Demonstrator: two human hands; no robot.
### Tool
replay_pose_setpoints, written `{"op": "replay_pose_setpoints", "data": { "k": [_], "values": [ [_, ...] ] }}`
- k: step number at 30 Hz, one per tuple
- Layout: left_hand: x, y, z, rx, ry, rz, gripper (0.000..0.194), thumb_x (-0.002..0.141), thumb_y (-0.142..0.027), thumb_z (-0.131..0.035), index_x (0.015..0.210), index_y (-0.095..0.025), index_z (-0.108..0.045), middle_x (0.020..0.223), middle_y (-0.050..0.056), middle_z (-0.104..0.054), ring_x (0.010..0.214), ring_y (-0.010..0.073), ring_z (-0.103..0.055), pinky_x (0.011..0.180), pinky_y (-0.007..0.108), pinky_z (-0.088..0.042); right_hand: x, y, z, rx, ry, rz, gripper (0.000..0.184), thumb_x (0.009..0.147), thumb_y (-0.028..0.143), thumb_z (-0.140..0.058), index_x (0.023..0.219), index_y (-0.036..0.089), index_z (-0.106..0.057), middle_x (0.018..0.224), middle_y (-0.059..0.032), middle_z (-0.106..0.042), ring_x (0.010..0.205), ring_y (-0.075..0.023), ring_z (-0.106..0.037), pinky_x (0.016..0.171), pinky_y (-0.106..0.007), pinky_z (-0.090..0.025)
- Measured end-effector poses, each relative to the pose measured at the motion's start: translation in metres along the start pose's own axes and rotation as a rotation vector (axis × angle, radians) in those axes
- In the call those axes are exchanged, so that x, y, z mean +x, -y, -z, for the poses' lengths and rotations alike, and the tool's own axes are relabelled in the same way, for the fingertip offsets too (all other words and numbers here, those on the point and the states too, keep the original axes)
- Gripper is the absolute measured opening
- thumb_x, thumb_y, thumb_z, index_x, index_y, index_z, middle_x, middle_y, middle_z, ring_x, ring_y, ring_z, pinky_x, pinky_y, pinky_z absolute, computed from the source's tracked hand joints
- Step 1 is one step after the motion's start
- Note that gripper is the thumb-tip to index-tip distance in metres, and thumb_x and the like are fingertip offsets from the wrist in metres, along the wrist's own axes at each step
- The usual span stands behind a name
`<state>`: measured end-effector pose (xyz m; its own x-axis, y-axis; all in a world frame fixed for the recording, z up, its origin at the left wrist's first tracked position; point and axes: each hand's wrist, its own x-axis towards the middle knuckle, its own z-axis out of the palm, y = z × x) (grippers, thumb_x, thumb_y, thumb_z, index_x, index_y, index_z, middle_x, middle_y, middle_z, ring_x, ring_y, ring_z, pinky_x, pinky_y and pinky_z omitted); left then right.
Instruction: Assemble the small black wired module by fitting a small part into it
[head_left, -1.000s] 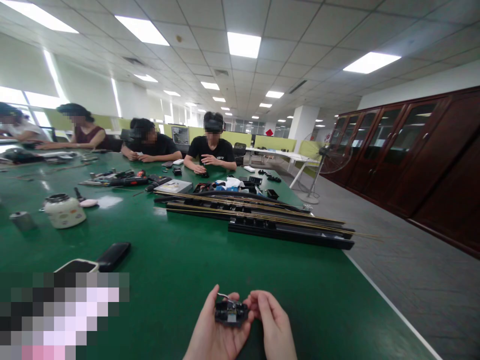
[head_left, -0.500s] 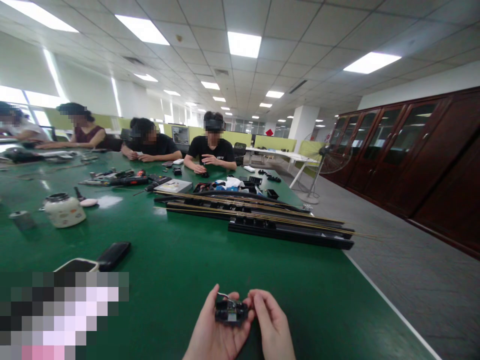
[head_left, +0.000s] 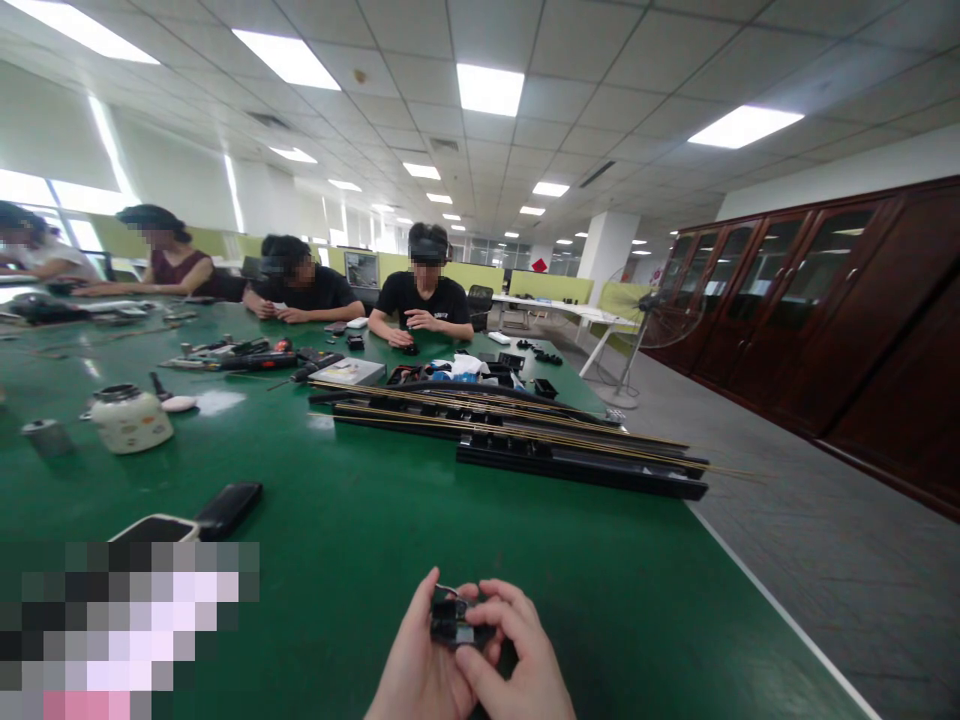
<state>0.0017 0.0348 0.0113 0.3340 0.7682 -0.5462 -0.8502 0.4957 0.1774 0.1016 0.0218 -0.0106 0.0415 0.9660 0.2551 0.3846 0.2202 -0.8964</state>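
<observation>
Now the left hand (head_left: 435, 655) holds the small black device (head_left: 452, 625) in its palm, above the green table (head_left: 330, 600). The right hand (head_left: 514, 640) puts its thumb and bent fingers on the device's right side. One white wire (head_left: 448, 590) is near the left thumb.
</observation>
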Motion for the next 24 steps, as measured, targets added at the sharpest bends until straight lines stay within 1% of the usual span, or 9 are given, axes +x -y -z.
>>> {"op": "replay_pose_setpoints", "data": {
  "k": [5, 11, 13, 16, 20, 24],
  "values": [
    [-0.002, 0.000, -0.002, -0.010, 0.017, -0.011, 0.029, 0.078, -0.036, -0.045, 0.067, -0.012, -0.053, 0.060, 0.003, -0.058, 0.051, 0.0125, -0.054, 0.062, 0.036, -0.048, 0.000, 0.000, -0.001, 0.070, -0.024, -0.010, 0.026, 0.051, 0.007, -0.059, 0.067, 0.025, -0.067, 0.099, -0.0067, -0.061, 0.099, -0.0264, -0.052, 0.088, -0.040, -0.037],
    [0.001, 0.000, 0.003, 0.003, 0.048, 0.008, 0.029, 0.077, -0.037, -0.046, 0.068, -0.012, -0.054, 0.061, 0.004, -0.059, 0.052, 0.0145, -0.056, 0.059, 0.034, -0.048, 0.000, 0.000, 0.000, 0.120, -0.021, -0.010, 0.023, 0.053, 0.009, -0.059, 0.068, 0.024, -0.068, 0.097, -0.0063, -0.061, 0.096, -0.0247, -0.054, 0.084, -0.036, -0.041],
    [0.000, -0.001, 0.004, -0.003, 0.040, 0.017, 0.028, 0.077, -0.037, -0.047, 0.069, -0.012, -0.055, 0.063, 0.005, -0.060, 0.055, 0.0153, -0.058, 0.056, 0.031, -0.047, 0.002, -0.001, 0.002, 0.140, -0.013, -0.017, 0.021, 0.056, 0.011, -0.060, 0.070, 0.024, -0.067, 0.098, -0.0069, -0.061, 0.097, -0.0244, -0.054, 0.086, -0.036, -0.040],
    [0.000, -0.002, 0.003, -0.004, 0.023, 0.045, 0.027, 0.077, -0.037, -0.048, 0.069, -0.012, -0.055, 0.065, 0.008, -0.062, 0.059, 0.0164, -0.060, 0.053, 0.026, -0.045, 0.005, -0.003, 0.008, 0.171, 0.032, -0.049, 0.019, 0.057, 0.015, -0.063, 0.074, 0.022, -0.067, 0.098, -0.0077, -0.062, 0.097, -0.0244, -0.055, 0.088, -0.036, -0.039],
    [0.000, -0.002, 0.002, -0.024, 0.008, 0.063, 0.023, 0.074, -0.035, -0.052, 0.069, -0.013, -0.055, 0.064, 0.008, -0.063, 0.059, 0.0175, -0.060, 0.058, 0.029, -0.047, 0.008, -0.006, 0.011, 0.242, -0.013, -0.076, 0.014, 0.060, 0.021, -0.065, 0.074, 0.020, -0.067, 0.092, -0.0073, -0.065, 0.094, -0.0236, -0.057, 0.087, -0.034, -0.041],
    [-0.001, -0.002, 0.001, -0.034, -0.018, 0.050, 0.022, 0.074, -0.034, -0.052, 0.067, -0.013, -0.054, 0.064, 0.007, -0.063, 0.058, 0.0165, -0.060, 0.059, 0.030, -0.048, 0.008, -0.014, 0.008, 0.351, -0.046, -0.165, 0.024, 0.061, 0.029, -0.067, 0.082, 0.017, -0.065, 0.086, -0.0075, -0.067, 0.084, -0.0227, -0.060, 0.081, -0.034, -0.045]
  ]
}}
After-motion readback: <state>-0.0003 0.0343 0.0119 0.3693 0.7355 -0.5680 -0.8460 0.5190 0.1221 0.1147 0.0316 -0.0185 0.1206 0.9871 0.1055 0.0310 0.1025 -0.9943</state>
